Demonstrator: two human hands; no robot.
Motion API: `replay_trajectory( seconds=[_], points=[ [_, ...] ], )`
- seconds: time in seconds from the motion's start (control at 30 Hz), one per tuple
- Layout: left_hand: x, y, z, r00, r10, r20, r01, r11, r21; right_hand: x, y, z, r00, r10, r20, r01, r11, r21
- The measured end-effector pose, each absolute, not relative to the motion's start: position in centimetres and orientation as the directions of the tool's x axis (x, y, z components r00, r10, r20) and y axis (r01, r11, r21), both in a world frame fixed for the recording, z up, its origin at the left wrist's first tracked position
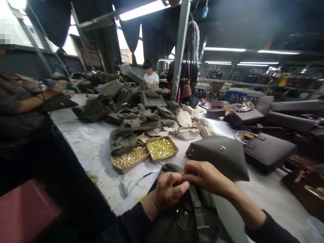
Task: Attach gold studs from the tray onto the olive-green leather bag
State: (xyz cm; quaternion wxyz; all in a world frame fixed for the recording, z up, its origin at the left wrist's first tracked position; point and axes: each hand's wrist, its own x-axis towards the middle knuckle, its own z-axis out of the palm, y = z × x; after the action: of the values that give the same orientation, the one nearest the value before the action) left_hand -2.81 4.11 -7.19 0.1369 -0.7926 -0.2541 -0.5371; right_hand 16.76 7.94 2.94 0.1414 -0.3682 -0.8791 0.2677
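Observation:
A dark olive bag (pixel 167 222) with a strap (pixel 196 204) and small metal fittings lies in front of me at the table's near side. My left hand (pixel 168 190) is closed on the bag's upper part, thumb and fingers pinched together. Against its fingertips, my right hand (pixel 202 173) pinches the same spot from the other side. Whatever small piece may sit between the fingertips is hidden. Just beyond are two shallow cardboard boxes, one with gold-coloured metal pieces (pixel 131 157), the other with yellowish shiny pieces (pixel 162 148).
A pointed tool (pixel 150 173) lies on the white table (pixel 83 141) left of the bag. A grey-green bag (pixel 217 153) stands behind my right hand. Dark bags (pixel 268 148) crowd the right side, and olive bags (pixel 149 98) are heaped beyond. A co-worker's arm (pixel 32 101) is at left.

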Motion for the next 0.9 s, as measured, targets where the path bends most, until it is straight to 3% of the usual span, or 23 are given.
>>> replay_trajectory(
  seconds=[0.17,0.4,0.6,0.67,0.9],
  points=[
    [-2.7,4.2,-7.8,0.289,0.253,0.923,0.557,-0.829,0.054,17.3,8.3,2.8,-0.736,0.676,-0.035,0.517,0.528,-0.674],
    [-2.6,4.1,-7.3,0.266,0.247,0.932,0.573,-0.818,0.054,16.4,8.3,2.1,-0.726,0.687,0.020,0.609,0.657,-0.445],
    [-2.8,4.1,-7.0,0.262,0.257,0.930,0.560,-0.826,0.070,17.3,8.4,2.9,-0.739,0.674,-0.006,0.477,0.517,-0.711],
    [-2.9,4.1,-6.9,0.274,0.273,0.922,0.558,-0.826,0.079,17.5,8.5,3.0,-0.721,0.693,0.022,0.456,0.498,-0.737],
    [-3.2,4.9,-6.8,0.303,0.249,0.920,0.568,-0.822,0.035,17.0,8.1,3.3,-0.729,0.678,0.097,0.583,0.689,-0.431]
  ],
)
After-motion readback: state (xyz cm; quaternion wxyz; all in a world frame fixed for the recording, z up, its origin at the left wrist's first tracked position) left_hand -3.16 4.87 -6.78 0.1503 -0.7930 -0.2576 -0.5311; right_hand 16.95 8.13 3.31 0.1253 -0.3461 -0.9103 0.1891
